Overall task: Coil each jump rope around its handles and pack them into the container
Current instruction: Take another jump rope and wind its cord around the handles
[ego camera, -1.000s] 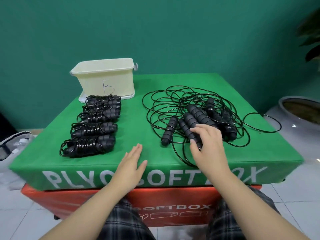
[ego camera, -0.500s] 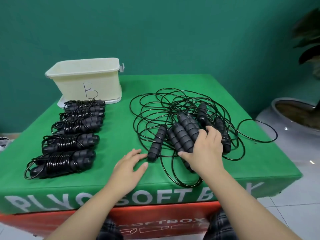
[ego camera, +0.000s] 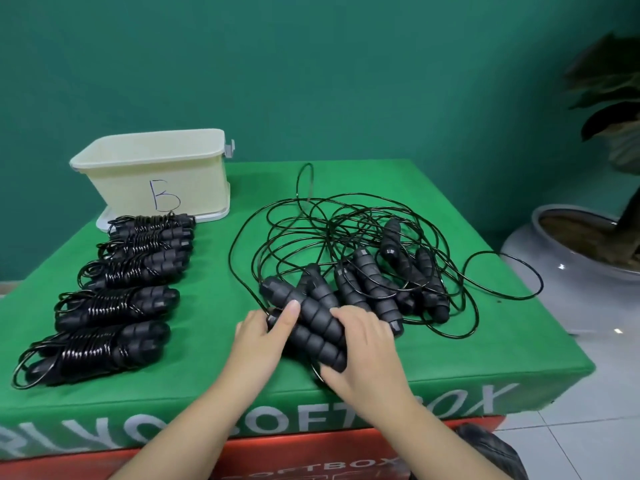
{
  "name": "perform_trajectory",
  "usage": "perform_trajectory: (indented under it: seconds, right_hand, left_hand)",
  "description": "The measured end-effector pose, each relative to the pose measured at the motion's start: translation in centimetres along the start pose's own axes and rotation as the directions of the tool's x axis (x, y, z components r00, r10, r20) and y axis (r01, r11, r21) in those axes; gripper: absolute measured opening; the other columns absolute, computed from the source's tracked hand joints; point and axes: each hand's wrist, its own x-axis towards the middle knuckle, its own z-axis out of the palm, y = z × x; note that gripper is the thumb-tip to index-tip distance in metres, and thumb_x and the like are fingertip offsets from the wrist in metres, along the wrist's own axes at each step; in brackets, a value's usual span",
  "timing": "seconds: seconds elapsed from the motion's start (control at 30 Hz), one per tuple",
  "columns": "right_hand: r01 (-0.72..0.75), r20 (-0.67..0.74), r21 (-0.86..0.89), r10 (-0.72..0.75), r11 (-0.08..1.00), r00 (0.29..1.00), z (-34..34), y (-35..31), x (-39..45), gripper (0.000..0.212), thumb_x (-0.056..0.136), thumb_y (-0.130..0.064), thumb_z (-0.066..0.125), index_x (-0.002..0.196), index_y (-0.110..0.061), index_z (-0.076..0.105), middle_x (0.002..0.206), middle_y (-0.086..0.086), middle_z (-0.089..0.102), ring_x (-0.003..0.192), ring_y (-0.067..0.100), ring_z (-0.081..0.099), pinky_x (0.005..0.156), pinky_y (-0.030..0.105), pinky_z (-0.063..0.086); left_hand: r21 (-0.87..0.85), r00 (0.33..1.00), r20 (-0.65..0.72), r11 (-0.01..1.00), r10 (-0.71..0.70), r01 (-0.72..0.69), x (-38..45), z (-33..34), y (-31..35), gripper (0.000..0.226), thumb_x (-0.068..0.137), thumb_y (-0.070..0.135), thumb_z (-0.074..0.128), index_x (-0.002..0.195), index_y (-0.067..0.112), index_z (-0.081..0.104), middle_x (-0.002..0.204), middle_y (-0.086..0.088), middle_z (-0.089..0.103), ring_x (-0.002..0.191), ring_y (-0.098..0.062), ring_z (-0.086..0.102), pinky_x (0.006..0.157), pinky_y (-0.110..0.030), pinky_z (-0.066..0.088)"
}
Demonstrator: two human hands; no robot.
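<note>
Green padded box [ego camera: 214,368] against a teal wall, cream container [ego camera: 194,183] at its far left corner, coiled ropes [ego camera: 114,303] in a row before it. Left hand [ego camera: 258,341] and right hand [ego camera: 363,344] both curled round a pair of handles [ego camera: 311,323] at the near edge of the loose tangle [ego camera: 363,244]. Risk if lifted: cords looped over neighbouring handles, likely to snag and drag them along.
</note>
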Motion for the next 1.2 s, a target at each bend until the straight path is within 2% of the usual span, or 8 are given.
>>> perform_trajectory:
  seconds: [0.1, 0.27, 0.47, 0.67, 0.8, 0.9, 1.03, 1.2]
  right_hand:
    - [0.072, -0.04, 0.042, -0.07, 0.997, 0.997, 0.3, 0.0, -0.3, 0.06, 0.07, -0.03, 0.058, 0.126, -0.015, 0.042, 0.122, -0.002, 0.046, 0.103, 0.022, 0.051, 0.084, 0.032, 0.039]
    - [0.149, -0.032, -0.01, -0.149, 0.989, 0.988, 0.1, -0.4, 0.3, 0.075, 0.065, -0.025, 0.075, 0.131, -0.018, 0.04, 0.129, -0.005, 0.043, 0.101, 0.021, 0.051, 0.083, 0.033, 0.043]
    - [0.281, 0.098, 0.036, -0.283, 0.959, 0.954, 0.1, -1.5, 2.2, 0.074, 0.07, -0.026, 0.08, 0.132, -0.017, 0.04, 0.132, -0.002, 0.041, 0.105, 0.022, 0.05, 0.088, 0.037, 0.051]
    - [0.318, 0.221, 0.038, -0.318, 0.947, 0.922, -1.7, 0.1, 4.6, 0.054, 0.09, -0.058, 0.043, 0.127, -0.021, 0.055, 0.127, -0.003, 0.057, 0.118, 0.014, 0.047, 0.098, 0.031, 0.039]
    - [0.051, 0.215, -0.219, -0.003, 0.974, 0.977, -2.8, 2.1, 6.6, 0.059, 0.089, -0.049, 0.053, 0.139, -0.017, 0.044, 0.146, 0.003, 0.041, 0.139, 0.022, 0.028, 0.112, 0.048, 0.031]
    - [-0.146, 0.376, -0.392, 0.303, 0.909, 0.876, -3.3, 3.9, 7.5, 0.078, 0.09, -0.055, 0.051, 0.151, -0.02, 0.017, 0.159, 0.001, 0.016, 0.147, 0.021, 0.009, 0.118, 0.048, 0.009]
    - [-0.216, 0.367, -0.402, 0.373, 0.89, 0.852, -3.2, 4.6, 7.7, 0.06, 0.094, -0.055, 0.045, 0.143, -0.025, 0.031, 0.138, -0.001, 0.049, 0.131, 0.021, 0.041, 0.115, 0.043, 0.015]
    - [-0.191, 0.301, -0.356, 0.306, 0.915, 0.903, -3.9, 3.9, 8.0, 0.019, 0.096, -0.028, 0.05, 0.115, -0.025, 0.056, 0.114, -0.002, 0.06, 0.113, 0.023, 0.051, 0.105, 0.035, 0.028]
  left_hand:
    - [-0.275, 0.99, 0.088, 0.953, -0.108, 0.129, -0.1, 0.0, 0.8, 0.072, 0.059, 0.074, 0.058, 0.102, 0.017, 0.065, 0.1, 0.004, 0.07, 0.099, -0.01, 0.063, 0.089, -0.03, 0.046]
    - [-0.692, 0.969, 0.176, 0.678, -0.173, 0.247, -0.9, 0.0, 2.7, 0.049, 0.071, 0.044, 0.067, 0.106, 0.011, 0.062, 0.102, -0.006, 0.073, 0.097, -0.019, 0.069, 0.088, -0.04, 0.051]
    - [-0.779, 0.909, 0.171, 0.512, -0.381, 0.361, 0.6, -1.2, 3.6, 0.034, 0.086, 0.032, 0.064, 0.111, 0.012, 0.055, 0.097, -0.011, 0.069, 0.082, -0.025, 0.069, 0.066, -0.036, 0.054]
    - [-0.733, 0.951, -0.075, 0.663, -0.3, 0.152, 1.1, -4.7, 4.6, 0.017, 0.082, 0.007, 0.062, 0.08, 0.018, 0.049, 0.072, -0.002, 0.05, 0.067, -0.018, 0.048, 0.066, -0.032, 0.041]
    - [-0.649, 0.959, -0.23, 0.761, -0.164, -0.026, 1.3, -8.6, 5.0, 0.023, 0.08, 0.003, 0.064, 0.076, 0.02, 0.049, 0.075, 0.0, 0.05, 0.071, -0.018, 0.046, 0.069, -0.033, 0.038]
    - [-0.575, 0.931, -0.357, 0.802, -0.071, -0.16, 1.5, -11.2, 4.9, 0.024, 0.079, 0.004, 0.066, 0.078, 0.023, 0.051, 0.079, 0.002, 0.053, 0.076, -0.019, 0.05, 0.071, -0.036, 0.04]
    - [-0.49, 0.862, -0.506, 0.817, 0.017, -0.304, 1.3, -12.8, 4.8, 0.029, 0.08, 0.002, 0.065, 0.081, 0.029, 0.055, 0.078, 0.008, 0.055, 0.067, -0.006, 0.053, 0.067, -0.028, 0.042]
    - [-0.451, 0.902, -0.425, 0.846, 0.077, -0.285, 0.5, -12.4, 3.9, 0.032, 0.072, 0.005, 0.069, 0.085, 0.033, 0.061, 0.079, 0.007, 0.055, 0.071, -0.011, 0.051, 0.072, -0.032, 0.042]
